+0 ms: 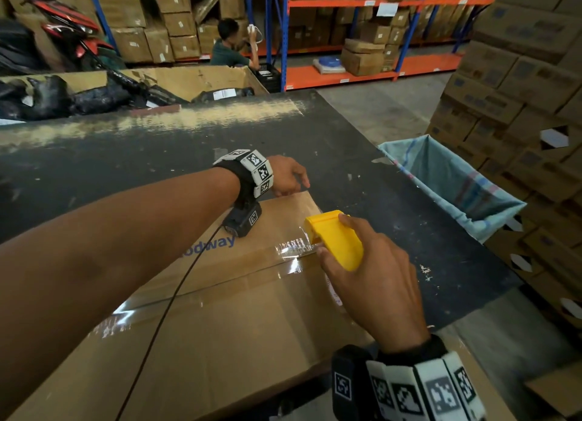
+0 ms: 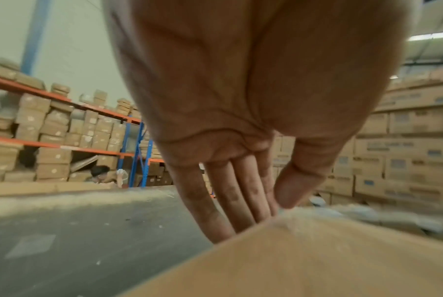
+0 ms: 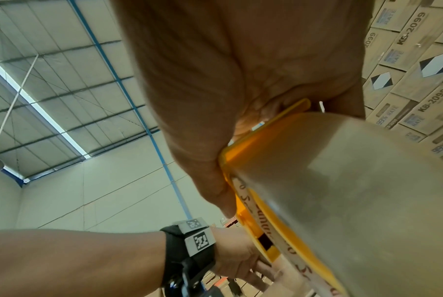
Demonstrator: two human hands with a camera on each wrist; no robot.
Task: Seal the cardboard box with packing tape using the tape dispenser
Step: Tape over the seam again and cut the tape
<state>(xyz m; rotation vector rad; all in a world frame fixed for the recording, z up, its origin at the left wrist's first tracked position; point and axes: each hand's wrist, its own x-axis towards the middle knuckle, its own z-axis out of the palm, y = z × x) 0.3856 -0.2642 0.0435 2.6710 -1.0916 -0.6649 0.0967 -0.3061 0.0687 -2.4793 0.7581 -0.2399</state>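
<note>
A brown cardboard box [image 1: 220, 320] lies flat on the dark table [image 1: 126, 156], with shiny clear tape [image 1: 293, 247] along its centre seam. My right hand [image 1: 365, 279] grips the yellow tape dispenser [image 1: 337, 235] and holds it down on the seam near the box's far end. In the right wrist view the dispenser [image 3: 250, 160] and its tape roll [image 3: 355, 191] fill the lower right. My left hand [image 1: 288, 176] rests at the box's far edge; its straight fingers [image 2: 230, 197] reach down over that edge of the box [image 2: 317, 261].
A large open carton [image 1: 195, 80] of black bags stands behind the table. A bin lined with a blue checked sack [image 1: 453, 184] sits at the table's right. Stacked cartons [image 1: 519, 90] rise on the right. A person [image 1: 230, 46] crouches by the orange shelving [image 1: 362, 74].
</note>
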